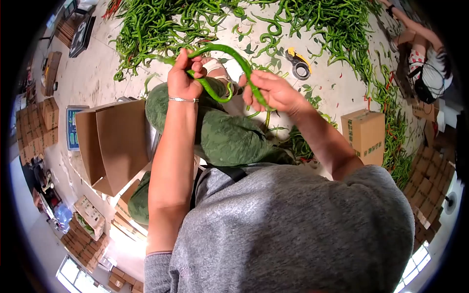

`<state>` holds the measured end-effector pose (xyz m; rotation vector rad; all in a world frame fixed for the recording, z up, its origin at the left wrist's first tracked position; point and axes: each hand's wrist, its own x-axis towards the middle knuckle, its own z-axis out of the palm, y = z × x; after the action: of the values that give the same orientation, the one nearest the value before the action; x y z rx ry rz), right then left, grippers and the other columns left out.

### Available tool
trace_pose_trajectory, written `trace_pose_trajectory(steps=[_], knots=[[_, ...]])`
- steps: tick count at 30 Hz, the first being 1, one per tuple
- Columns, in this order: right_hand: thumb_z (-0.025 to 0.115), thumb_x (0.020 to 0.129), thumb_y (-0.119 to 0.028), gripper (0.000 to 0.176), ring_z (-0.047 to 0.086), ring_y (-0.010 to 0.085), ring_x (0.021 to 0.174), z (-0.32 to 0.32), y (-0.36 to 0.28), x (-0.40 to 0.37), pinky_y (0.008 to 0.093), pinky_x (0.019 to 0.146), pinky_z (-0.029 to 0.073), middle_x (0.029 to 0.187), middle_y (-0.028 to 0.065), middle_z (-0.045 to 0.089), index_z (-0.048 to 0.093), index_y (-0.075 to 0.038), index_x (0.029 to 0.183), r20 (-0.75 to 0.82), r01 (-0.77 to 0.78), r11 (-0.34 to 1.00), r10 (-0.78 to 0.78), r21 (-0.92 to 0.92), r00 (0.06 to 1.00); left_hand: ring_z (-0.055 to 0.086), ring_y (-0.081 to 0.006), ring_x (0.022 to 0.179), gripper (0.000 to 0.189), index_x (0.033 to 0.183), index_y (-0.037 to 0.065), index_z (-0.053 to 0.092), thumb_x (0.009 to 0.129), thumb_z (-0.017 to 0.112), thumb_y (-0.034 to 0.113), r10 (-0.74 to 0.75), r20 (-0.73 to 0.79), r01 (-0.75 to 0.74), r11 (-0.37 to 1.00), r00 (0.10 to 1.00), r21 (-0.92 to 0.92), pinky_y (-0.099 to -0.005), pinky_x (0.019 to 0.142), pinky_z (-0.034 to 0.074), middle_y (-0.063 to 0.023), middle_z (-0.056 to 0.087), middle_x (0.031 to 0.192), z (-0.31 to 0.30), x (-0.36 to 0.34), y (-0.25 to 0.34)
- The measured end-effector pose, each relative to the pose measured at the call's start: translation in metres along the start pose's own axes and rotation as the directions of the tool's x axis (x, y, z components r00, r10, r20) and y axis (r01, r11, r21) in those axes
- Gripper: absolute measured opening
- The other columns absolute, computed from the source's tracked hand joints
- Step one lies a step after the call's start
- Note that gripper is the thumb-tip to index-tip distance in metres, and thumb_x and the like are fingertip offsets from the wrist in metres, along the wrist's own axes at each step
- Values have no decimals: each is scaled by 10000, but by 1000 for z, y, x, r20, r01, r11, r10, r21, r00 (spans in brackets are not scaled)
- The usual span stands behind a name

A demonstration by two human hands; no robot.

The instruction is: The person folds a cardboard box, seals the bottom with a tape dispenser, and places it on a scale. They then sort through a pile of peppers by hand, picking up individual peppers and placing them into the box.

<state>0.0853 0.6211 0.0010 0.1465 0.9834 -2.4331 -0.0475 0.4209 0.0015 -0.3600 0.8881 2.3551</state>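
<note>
My left hand [184,75], with a bracelet at its wrist, is closed around green chili peppers. One hooked green chili pepper [211,92] hangs from it over my knees, its other end poking out to the left. A longer, arched green chili pepper [236,55] stretches from my left fingers across to my right hand [273,90]. My right fingers and thumb grip the lower part of that pepper. Beyond my hands, a large heap of green chili peppers [146,31] covers the floor.
To my left stands an open cardboard box [122,141] beside a blue scale [73,128]. A yellow tape dispenser [299,66] lies on the floor ahead. At right are a closed carton [362,134], more peppers [337,22] and another person [432,68].
</note>
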Motion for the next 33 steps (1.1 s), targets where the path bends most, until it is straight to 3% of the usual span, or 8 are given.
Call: trace_pose_trajectory(steps=[4,9,13,16,22,26,28,33], knots=[[382,959,-252,253,515,91,592,31,14,14,206,515,400,735,35,545,451,-37,1073,-66,202,955,-221,-218,973,550,-152,777,438,1108,7,515,878,512,380,-56,448,170,961,892,-218,-264,590,447,-79,583,978,-20,17,9],[397,946,-293,285,413,32,520,49,-1,34,172,473,362,633,-42,470,504,-54,1061,-245,239,791,-436,-563,866,282,-405,1278,852,1350,-9,259,806,451,618,-27,449,10,999,893,40,-478,1030,277,-237,272,1393,62,-11,27],[488,906,-291,326,574,145,594,40,-32,58,280,531,439,671,70,576,489,-32,1104,95,352,335,-593,-874,800,565,-251,913,539,1269,22,397,908,434,421,-13,585,67,995,811,-70,-522,1011,264,1,484,688,76,0,47],[501,906,-282,327,584,119,751,-1,-40,84,252,659,455,851,30,609,518,-66,1150,-10,392,545,-593,-742,805,447,-108,609,157,907,57,578,817,624,178,218,490,-60,946,844,-318,-413,939,311,50,433,606,99,12,95],[576,825,-257,226,556,174,874,-236,43,107,299,761,449,918,56,614,596,-90,976,-689,-113,901,-234,-419,686,379,-89,593,226,959,37,597,761,655,130,566,265,-502,821,781,-271,-318,765,317,68,365,564,32,32,169],[592,751,-304,229,552,299,936,-356,91,111,390,806,451,952,111,604,622,-102,855,-529,-650,-186,-441,-737,725,349,-114,685,366,1196,98,513,852,584,204,482,150,-478,876,863,-64,-278,710,302,43,413,705,-67,34,160],[575,757,-259,268,538,336,926,-354,73,128,423,798,431,896,155,584,588,-103,974,-736,-696,362,-575,-620,357,368,-116,702,377,1235,94,480,885,542,218,487,-11,-487,873,873,-26,-281,698,314,26,467,766,-98,31,140],[592,734,-261,362,526,350,992,-383,30,181,420,868,429,1087,166,558,571,-115,1065,-714,-775,270,-628,-571,308,512,-172,844,385,1255,66,452,905,503,219,215,-119,-226,971,969,-81,-313,748,432,-29,552,903,-137,50,82]])
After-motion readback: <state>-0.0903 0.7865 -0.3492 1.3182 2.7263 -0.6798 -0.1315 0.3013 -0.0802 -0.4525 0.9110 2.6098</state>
